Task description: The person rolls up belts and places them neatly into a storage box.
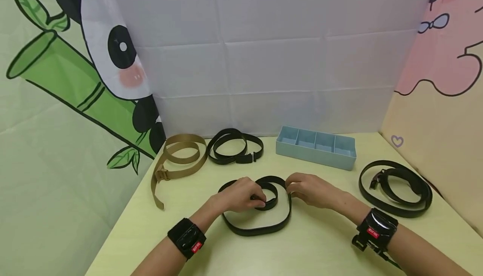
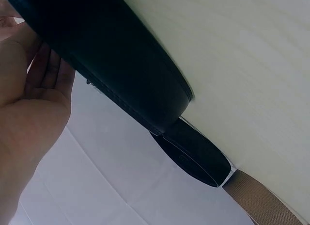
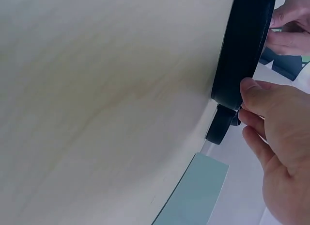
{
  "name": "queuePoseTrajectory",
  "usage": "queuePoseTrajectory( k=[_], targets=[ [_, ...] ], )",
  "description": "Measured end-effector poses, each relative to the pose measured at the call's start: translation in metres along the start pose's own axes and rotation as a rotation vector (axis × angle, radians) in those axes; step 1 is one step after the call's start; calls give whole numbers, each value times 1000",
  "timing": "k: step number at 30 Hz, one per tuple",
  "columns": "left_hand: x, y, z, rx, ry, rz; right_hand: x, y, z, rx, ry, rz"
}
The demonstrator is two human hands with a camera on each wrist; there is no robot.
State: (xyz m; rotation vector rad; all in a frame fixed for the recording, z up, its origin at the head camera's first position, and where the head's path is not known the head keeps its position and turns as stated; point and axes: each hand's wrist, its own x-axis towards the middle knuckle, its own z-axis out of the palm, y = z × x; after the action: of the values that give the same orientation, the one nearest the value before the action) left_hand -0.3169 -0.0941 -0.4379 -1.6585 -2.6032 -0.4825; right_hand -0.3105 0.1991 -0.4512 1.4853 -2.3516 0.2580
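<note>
A black belt stands on edge on the table in a loose loop with a smaller coil inside. My left hand reaches over the loop and pinches the inner coil with curled fingers. In the left wrist view the belt's broad band hides part of those fingers. At the loop's right side my right hand pinches the band, thumb on the near face, as the right wrist view shows on the belt. The buckle of this belt cannot be made out.
At the back left lie a coiled tan webbing belt and another black belt with a buckle. A blue-grey box with several compartments stands at the back right. One more coiled black belt lies by the right edge of the table.
</note>
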Motion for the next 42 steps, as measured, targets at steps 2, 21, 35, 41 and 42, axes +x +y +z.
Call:
queuePoseTrajectory(
  k=[2,21,35,41,42],
  targets=[
    [0,0,0,1,0,-2,0,-2,-1,-13,12,-33],
    [5,14,7,23,42,48,18,-64,4,38,76,-130],
    [2,15,9,-21,21,-1,6,-16,0,33,-3,-29],
    [5,16,10,9,36,-8,8,-31,5,78,58,-99],
    [5,16,9,13,37,-12,9,-36,5,85,61,-109]
  ],
)
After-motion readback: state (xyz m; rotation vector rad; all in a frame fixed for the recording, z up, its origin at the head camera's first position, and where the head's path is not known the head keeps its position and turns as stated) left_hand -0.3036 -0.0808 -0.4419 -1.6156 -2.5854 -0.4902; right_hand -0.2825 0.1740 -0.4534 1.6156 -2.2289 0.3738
